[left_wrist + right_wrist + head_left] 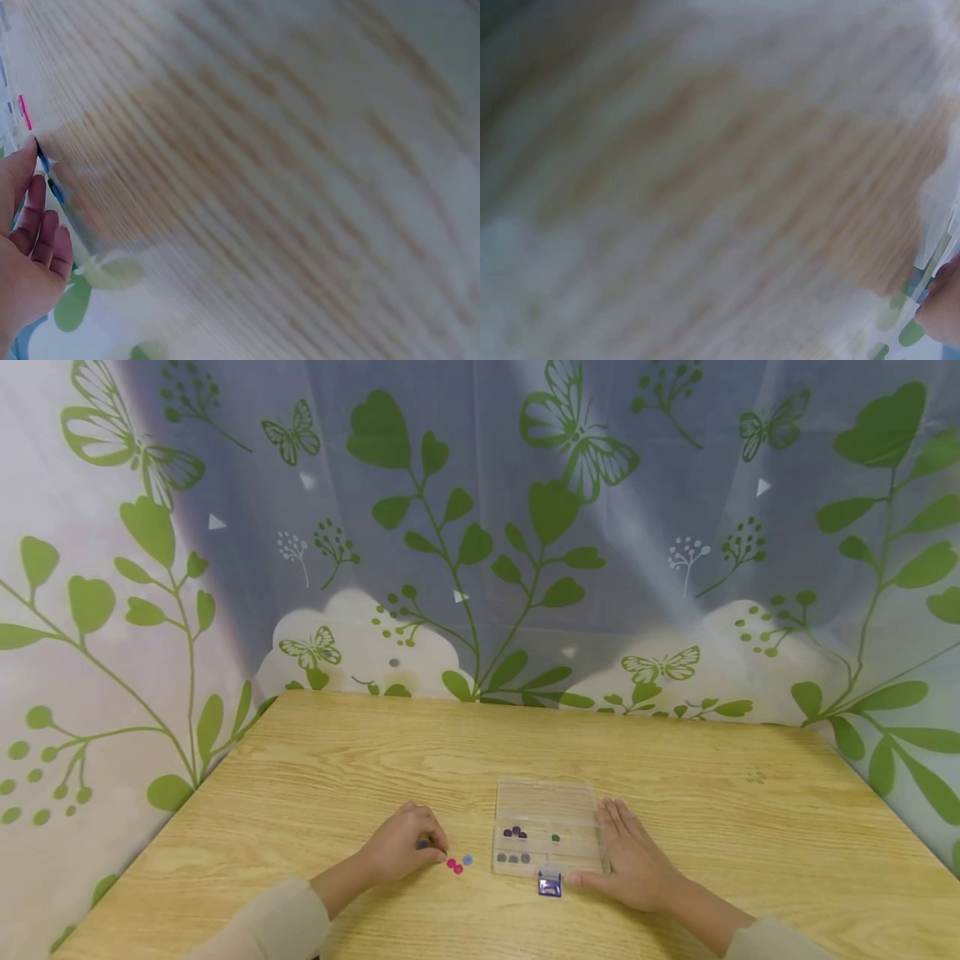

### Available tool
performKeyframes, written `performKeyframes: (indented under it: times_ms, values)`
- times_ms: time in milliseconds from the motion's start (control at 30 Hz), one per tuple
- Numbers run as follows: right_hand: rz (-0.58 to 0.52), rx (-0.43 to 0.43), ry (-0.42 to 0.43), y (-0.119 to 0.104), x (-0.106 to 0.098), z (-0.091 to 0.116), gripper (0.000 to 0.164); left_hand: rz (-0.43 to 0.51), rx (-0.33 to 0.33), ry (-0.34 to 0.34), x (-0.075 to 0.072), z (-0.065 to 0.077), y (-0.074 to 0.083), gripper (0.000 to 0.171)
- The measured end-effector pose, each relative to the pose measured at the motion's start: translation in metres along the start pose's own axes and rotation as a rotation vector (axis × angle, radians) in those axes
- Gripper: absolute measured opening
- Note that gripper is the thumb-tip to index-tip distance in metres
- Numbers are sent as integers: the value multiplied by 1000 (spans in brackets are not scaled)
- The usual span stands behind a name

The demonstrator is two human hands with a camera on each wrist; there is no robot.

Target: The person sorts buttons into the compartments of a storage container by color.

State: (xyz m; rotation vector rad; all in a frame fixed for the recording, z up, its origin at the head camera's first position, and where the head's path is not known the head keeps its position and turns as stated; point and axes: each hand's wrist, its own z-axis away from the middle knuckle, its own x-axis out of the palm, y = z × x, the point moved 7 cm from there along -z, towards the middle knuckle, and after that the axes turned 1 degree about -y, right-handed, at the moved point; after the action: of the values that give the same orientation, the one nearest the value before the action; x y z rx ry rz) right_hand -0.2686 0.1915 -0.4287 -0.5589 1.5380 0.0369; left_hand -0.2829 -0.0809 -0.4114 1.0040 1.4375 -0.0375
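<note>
A transparent plastic compartment box (576,860) stands with its lid (545,800) folded back and a blue latch (550,884) at its front. Dark purple buttons (516,832) lie in the back left compartment, a green button (556,838) in the back right, grey buttons (513,859) in the front left. My right hand (633,860) rests along the box's right side, fingers straight, thumb near the front edge. Left of the box, my left hand (405,845) pinches a dark button (41,154) at its fingertips, low over the table. Blue buttons (423,843) show partly behind its fingers.
Pink buttons (454,865) and a light blue button (468,860) lie between my left hand and the box. The wooden table (375,752) reaches back to a curtain (480,568) printed with leaves and butterflies.
</note>
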Motion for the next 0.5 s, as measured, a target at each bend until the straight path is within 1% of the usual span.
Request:
performKeyframes:
  times_ms: [300,500]
  values:
    - [3,-4,1,0,-1,0,106,-22,-20,1,0,-1,0,5]
    - [4,-5,1,0,0,0,105,-45,-30,18,-1,-2,-1,6]
